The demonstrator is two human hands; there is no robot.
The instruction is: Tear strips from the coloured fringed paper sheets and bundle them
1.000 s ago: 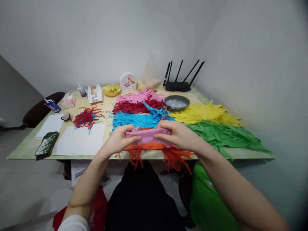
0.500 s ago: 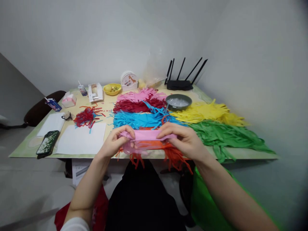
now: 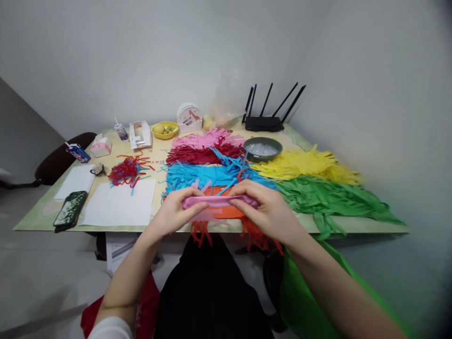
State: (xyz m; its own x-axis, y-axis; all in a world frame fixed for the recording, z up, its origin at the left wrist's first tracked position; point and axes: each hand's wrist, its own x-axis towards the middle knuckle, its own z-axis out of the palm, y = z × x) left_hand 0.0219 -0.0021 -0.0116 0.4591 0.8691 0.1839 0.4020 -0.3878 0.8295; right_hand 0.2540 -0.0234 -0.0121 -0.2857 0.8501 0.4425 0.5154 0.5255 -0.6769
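Observation:
Between my two hands a pink fringed strip (image 3: 217,201), rolled or folded narrow, is stretched level above the table's front edge. My left hand (image 3: 178,207) pinches its left end between thumb and fingers. At the right end my right hand (image 3: 261,207) grips it the same way. Beneath lies an orange fringed sheet (image 3: 228,212), its strands hanging over the edge. Just beyond are the blue fringed sheet (image 3: 197,175), a dark red one (image 3: 205,154) and a pink one (image 3: 208,139). Yellow fringes (image 3: 307,165) and green fringes (image 3: 339,202) spread to the right.
A grey-green bowl (image 3: 263,149) stands among the fringes, before a black router (image 3: 264,124). On the left are a phone (image 3: 70,209), white paper (image 3: 120,202), a red fringe bundle (image 3: 125,172), drink cartons (image 3: 77,153) and a yellow fruit dish (image 3: 165,135). The table (image 3: 38,221) abuts the wall.
The pink strip has become narrower between my hands. My left fingers have closed further over its end, and pink strands now show behind my left hand.

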